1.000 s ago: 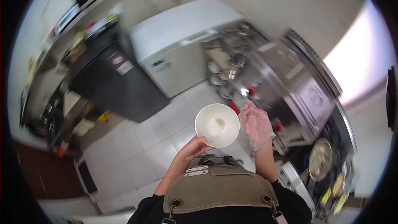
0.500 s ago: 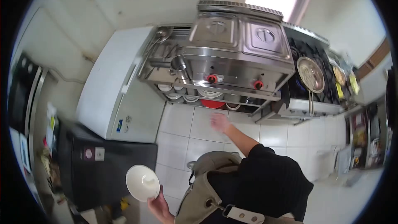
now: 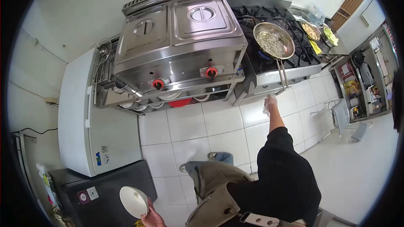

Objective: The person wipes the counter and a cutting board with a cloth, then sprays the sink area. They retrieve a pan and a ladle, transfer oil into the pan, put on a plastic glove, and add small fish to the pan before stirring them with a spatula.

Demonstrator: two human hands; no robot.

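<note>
My left hand (image 3: 152, 217) grips the rim of a white bowl (image 3: 134, 202), which is tilted so its inside shows. A small pale residue seems to lie in the bowl. My right hand (image 3: 270, 103), in a clear plastic glove, is stretched out toward the stove with its fingers loosely apart and nothing visible in them. Just beyond it is the long handle (image 3: 282, 75) of a frying pan, apart from my fingers. The frying pan (image 3: 274, 40) sits on a lit burner and contains pale, thin-cut pieces.
A steel food warmer (image 3: 181, 29) with two lids stands left of the black stove (image 3: 303, 54). Plates of food, one with light brown pieces (image 3: 310, 30) and one with green vegetables (image 3: 330, 36), are at the stove's right. A grey chair (image 3: 340, 115) and shelves (image 3: 357, 84) are further right.
My view has swung right toward the stove. My right hand has moved from in front of the food warmer to near the pan handle. The bowl stays in my left hand.
</note>
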